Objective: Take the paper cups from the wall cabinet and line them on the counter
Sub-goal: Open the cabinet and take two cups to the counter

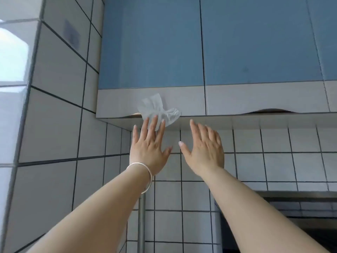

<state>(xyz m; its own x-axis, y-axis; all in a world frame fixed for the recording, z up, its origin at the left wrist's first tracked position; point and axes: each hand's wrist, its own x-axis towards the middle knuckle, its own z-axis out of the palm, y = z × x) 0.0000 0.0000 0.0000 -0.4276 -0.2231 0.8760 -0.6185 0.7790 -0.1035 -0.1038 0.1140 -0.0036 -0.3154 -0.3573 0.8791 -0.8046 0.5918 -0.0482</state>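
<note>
Barely begun: cabinet (pixel 153 42) doors at 12 o'clock are closed, cups unseen, presumably inside. Left hand (pixel 148 145) and right hand (pixel 205 148) reach up, fingers straight, holding nothing; tissue (pixel 160 111) hangs at the door's edge.

A wall cabinet (pixel 151 52) with flat blue door panels and a pale grey band along the bottom hung closed against white tiled walls, its left side meeting the corner. Each door's lower edge carried a shallow curved finger recess. A crumpled, translucent white piece of plastic or tissue (pixel 158 111) sat at the left door's recess, overlapping the grey band; no paper cups were visible with the doors closed.
</note>
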